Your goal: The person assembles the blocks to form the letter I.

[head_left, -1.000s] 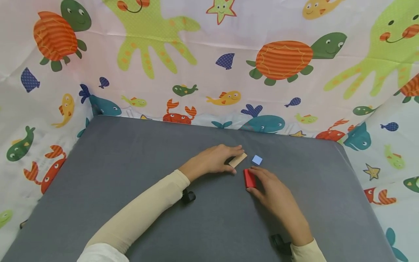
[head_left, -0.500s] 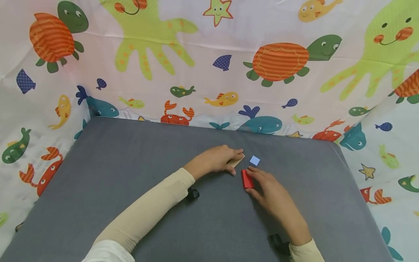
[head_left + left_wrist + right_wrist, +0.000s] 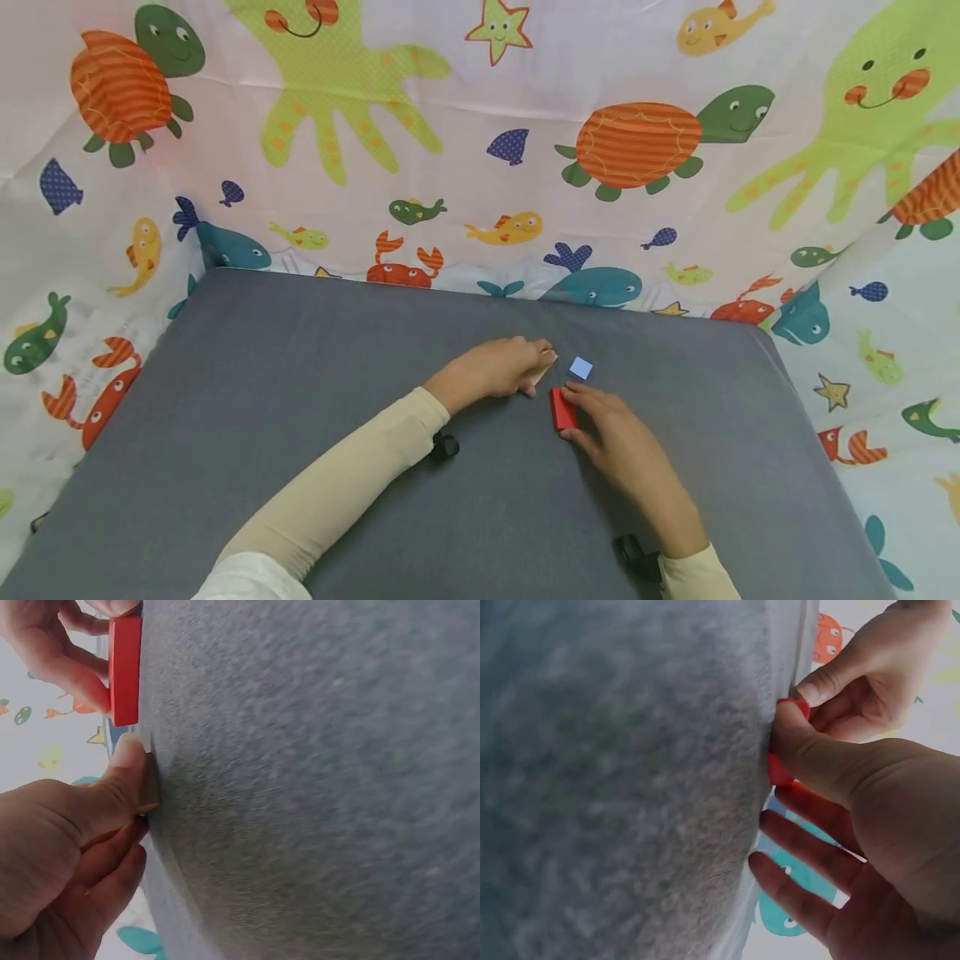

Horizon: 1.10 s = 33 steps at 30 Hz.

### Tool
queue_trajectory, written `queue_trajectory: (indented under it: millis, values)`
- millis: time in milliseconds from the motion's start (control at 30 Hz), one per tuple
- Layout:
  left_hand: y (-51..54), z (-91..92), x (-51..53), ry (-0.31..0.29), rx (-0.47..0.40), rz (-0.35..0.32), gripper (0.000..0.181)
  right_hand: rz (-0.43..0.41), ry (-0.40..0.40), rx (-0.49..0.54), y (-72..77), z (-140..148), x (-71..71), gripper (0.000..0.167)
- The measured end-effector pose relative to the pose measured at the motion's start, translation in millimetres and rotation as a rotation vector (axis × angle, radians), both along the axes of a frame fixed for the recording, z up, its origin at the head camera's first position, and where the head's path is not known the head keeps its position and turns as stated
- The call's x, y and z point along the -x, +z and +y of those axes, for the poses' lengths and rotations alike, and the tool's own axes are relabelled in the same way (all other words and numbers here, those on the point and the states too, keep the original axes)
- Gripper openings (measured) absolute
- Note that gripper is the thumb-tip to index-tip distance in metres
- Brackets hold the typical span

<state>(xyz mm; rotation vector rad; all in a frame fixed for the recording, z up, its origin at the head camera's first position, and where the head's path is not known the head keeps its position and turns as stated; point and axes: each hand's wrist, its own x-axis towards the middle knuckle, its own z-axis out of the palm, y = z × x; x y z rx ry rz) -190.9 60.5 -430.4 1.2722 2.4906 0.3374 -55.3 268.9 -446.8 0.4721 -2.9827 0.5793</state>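
A red block [image 3: 563,409] lies on the grey table; my right hand [image 3: 630,450] pinches it between thumb and fingers at its two ends. In the right wrist view the thumb covers part of the red block [image 3: 781,771]. My left hand [image 3: 491,367] grips a light wooden block [image 3: 543,367], mostly hidden by the fingers; its end [image 3: 151,784] shows beside the thumb in the left wrist view. Just beyond the red block sits a small light-blue block [image 3: 581,367], which neither hand holds.
The grey table [image 3: 337,333] ends at a back edge against a cloth [image 3: 465,100] printed with sea animals. Black wrist-worn devices sit under the left wrist [image 3: 445,447] and the right wrist [image 3: 636,557].
The left hand's fingers have closed further round the wooden block, covering more of it. The right hand stays on the red block. The head view has shifted slightly.
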Motion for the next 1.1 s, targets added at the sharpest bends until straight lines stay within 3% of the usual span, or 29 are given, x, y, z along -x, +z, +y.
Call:
queue_trajectory:
  millis: [300,500,767,1100]
  values:
    - [-5.3,-19.9,1.0,0.039,-0.062,0.048,0.070,0.003,0.000,0.067,-4.6,-2.3,0.0,0.061]
    - [-2.8,-38.9,-9.9,0.060,-0.061,0.084,0.072,0.025,0.047,0.101,-0.8,-11.9,-1.4,0.060]
    - [7.1,-57.0,-25.9,0.113,-0.063,0.109,0.076,-0.026,0.076,0.097,8.5,-31.6,-9.9,0.061]
    - [4.3,-73.1,-43.9,0.143,-0.056,0.164,0.072,-0.043,0.124,0.091,8.0,-50.4,-21.3,0.061]
